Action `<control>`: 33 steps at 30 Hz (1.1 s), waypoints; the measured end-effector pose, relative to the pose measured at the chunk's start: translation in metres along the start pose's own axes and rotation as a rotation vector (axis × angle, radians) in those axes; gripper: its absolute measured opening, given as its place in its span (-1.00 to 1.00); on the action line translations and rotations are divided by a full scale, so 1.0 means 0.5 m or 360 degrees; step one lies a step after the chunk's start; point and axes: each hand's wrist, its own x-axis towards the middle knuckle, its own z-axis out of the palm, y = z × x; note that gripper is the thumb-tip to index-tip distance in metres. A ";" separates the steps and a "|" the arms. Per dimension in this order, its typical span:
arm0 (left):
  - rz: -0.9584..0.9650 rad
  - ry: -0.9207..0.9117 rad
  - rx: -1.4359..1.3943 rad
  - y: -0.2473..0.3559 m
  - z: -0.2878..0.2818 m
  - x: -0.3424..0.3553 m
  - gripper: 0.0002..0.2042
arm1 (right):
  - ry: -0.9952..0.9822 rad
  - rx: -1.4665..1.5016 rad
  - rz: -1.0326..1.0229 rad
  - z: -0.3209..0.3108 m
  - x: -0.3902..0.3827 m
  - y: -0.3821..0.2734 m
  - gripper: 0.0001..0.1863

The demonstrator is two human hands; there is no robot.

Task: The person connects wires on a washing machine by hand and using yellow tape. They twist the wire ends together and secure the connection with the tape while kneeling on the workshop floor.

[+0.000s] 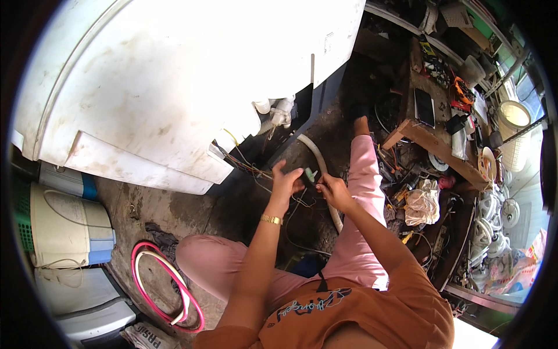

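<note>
My left hand (285,181) and my right hand (333,189) meet in front of me over a small green part (311,174) with thin wires running off it. Both hands pinch at that part, the left from the left side, the right from below and right. A gold watch band (271,219) sits on my left wrist. I sit on the ground in pink trousers (363,174) with my right leg stretched forward. Just beyond my hands lies a tipped white washing machine (174,81), with loose coloured wires (250,166) hanging from its open underside.
A pale drain hose (321,166) curves across the dark floor by my right leg. A pink and white hose coil (165,285) lies at lower left beside other white appliances (70,227). A cluttered wooden bench (433,136) with tools and parts stands at right.
</note>
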 end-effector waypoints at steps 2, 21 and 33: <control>0.0312 -0.0300 0.0305 0.016 0.007 0.022 -0.43 | 0.0108 0.0049 0.0023 0.010 0.004 -0.004 -0.87; 0.0688 -0.0552 0.1123 -0.069 0.007 0.090 -0.87 | 0.0454 -0.0202 -0.0199 0.039 0.029 0.063 -0.37; 0.0566 -0.0249 0.1446 -0.170 0.019 0.142 -0.60 | -0.0281 -0.0145 0.0531 -0.003 -0.004 0.061 -0.29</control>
